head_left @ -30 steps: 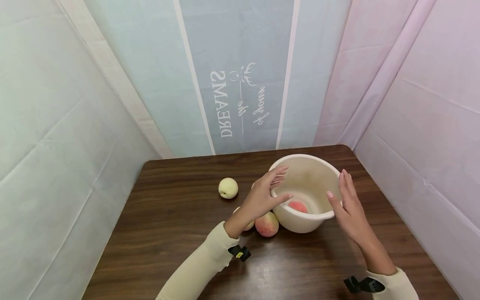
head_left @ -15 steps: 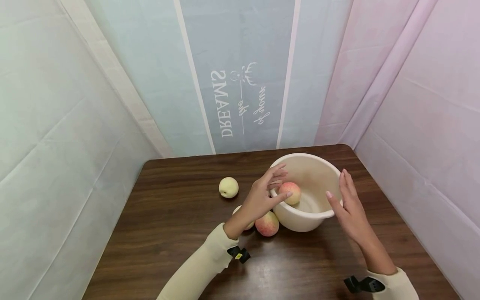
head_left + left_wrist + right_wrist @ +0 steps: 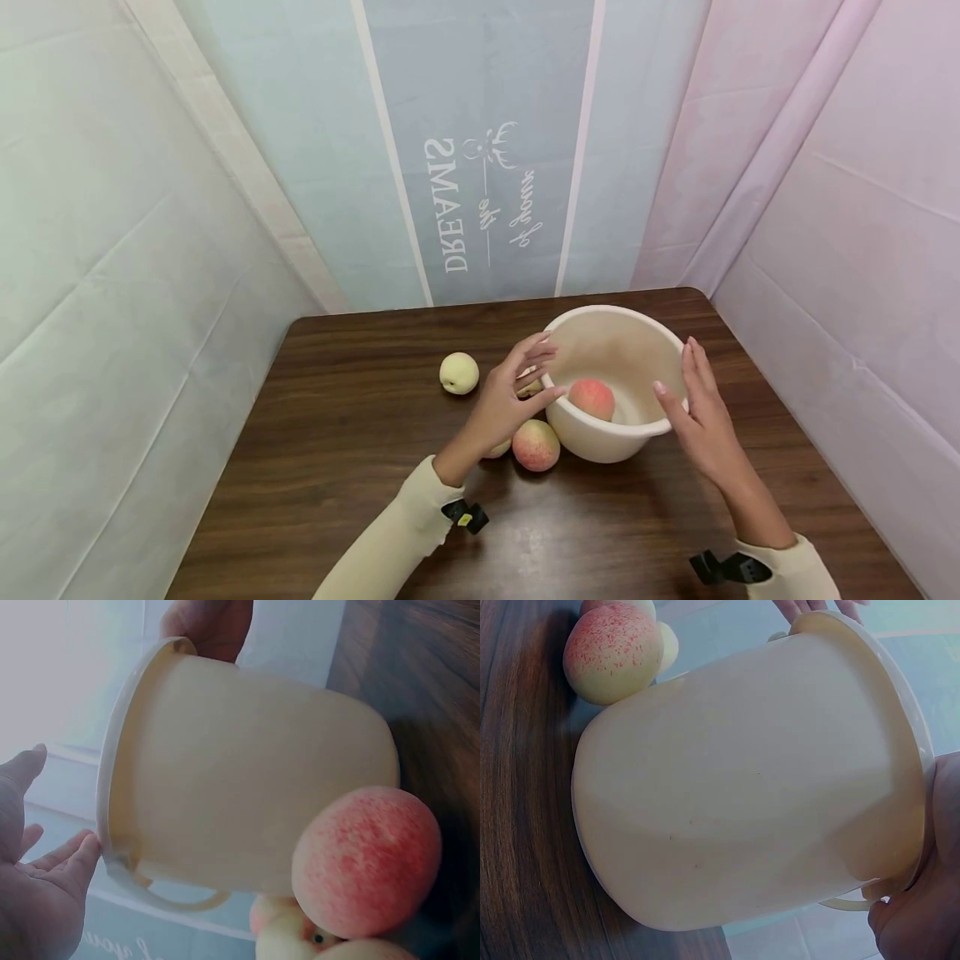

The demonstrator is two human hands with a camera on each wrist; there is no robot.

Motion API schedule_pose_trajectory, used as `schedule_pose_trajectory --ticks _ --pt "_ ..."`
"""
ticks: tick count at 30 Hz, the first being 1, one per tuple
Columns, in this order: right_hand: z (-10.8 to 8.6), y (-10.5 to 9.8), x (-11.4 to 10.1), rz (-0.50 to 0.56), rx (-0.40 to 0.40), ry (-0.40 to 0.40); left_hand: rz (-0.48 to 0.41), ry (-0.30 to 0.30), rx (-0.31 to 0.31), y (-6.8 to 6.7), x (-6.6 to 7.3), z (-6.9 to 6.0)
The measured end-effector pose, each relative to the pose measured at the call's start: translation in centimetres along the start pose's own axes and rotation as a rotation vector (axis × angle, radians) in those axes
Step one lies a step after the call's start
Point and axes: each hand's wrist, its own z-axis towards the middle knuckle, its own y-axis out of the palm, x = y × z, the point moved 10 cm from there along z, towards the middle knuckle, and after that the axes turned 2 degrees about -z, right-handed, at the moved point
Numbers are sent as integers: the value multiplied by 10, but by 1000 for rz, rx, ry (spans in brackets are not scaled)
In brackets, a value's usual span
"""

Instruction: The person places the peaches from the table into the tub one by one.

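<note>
A cream bucket (image 3: 600, 446) stands upright on the table, with one reddish peach (image 3: 592, 400) inside near its left wall. At the left rim is my left hand (image 3: 506, 396), fingers loosely spread and holding nothing. My right hand (image 3: 705, 425) lies along the right rim with straight fingers; in the right wrist view its palm (image 3: 922, 915) appears to touch the rim. Outside the bucket, a red-speckled peach (image 3: 536, 446) sits against its lower left side. A second peach (image 3: 498, 451) is partly covered by my left wrist, and another (image 3: 529, 389) shows behind the left fingers.
A pale peach (image 3: 459, 373) lies apart, to the left of the others. Dark wooden table (image 3: 360, 433) extends left and toward the front. Fabric walls (image 3: 510, 250) enclose the table at the back and sides. A bucket handle (image 3: 187, 904) hangs below the rim.
The peach in the bucket has rolled about, coming into fuller view and then settling lower near the left wall. My left hand has shifted slightly left, away from the opening. The right hand stays put.
</note>
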Motion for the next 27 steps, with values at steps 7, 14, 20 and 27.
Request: schedule_pose_trajectory --ticks 7,14,20,27 --pt "-2 -1 -1 -18 8 -23 -45 -51 11 -17 -14 -14" --pt "-2 -2 -2 -18 11 -52 7 -90 36 -37 -26 -32" --pt "-1 -3 -3 -17 24 -63 38 -102 87 -55 -37 -50" --pt "0 0 -2 -17 10 -54 94 -97 121 -69 -35 -73"
